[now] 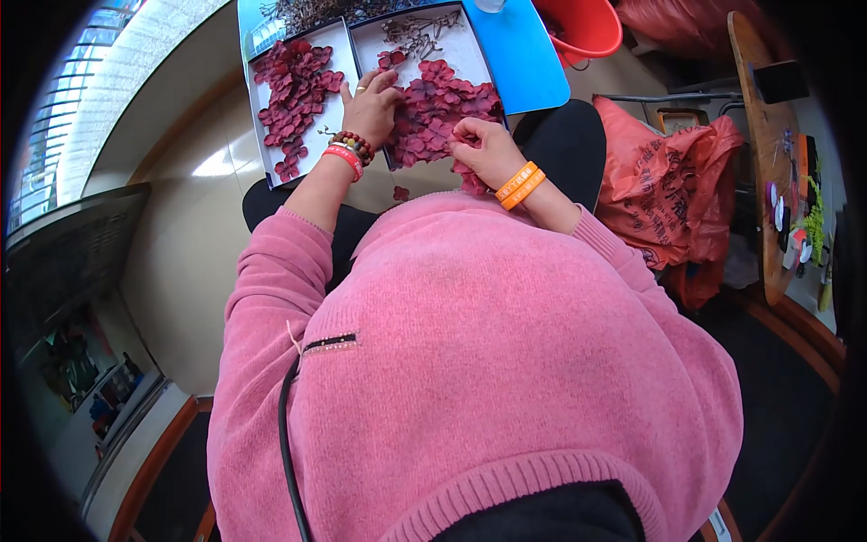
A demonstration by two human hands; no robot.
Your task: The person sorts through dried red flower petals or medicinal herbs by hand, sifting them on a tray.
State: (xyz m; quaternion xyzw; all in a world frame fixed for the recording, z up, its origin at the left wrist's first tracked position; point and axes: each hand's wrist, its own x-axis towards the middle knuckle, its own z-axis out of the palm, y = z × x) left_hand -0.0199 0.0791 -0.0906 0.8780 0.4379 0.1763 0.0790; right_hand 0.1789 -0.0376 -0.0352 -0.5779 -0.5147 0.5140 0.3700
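Observation:
My left hand (368,110) reaches over the wall between two shallow boxes, thumb apart and fingers stretched onto the near-left edge of a heap of dark red artificial flowers (433,113). That heap fills much of the right box (468,45). Pinched closed, my right hand (492,152) is at the heap's near right side; what lies between its fingertips is hidden. More red flowers hang below that hand, near my lap. The left box (336,41) holds another pile of red flowers (293,86).
Bare brown stems (424,36) lie at the right box's far end, with a darker bunch (325,11) beyond. The boxes rest on a blue surface (533,63). A red bucket (587,32) and red plastic bags (650,181) stand right. One flower (401,193) is below the boxes.

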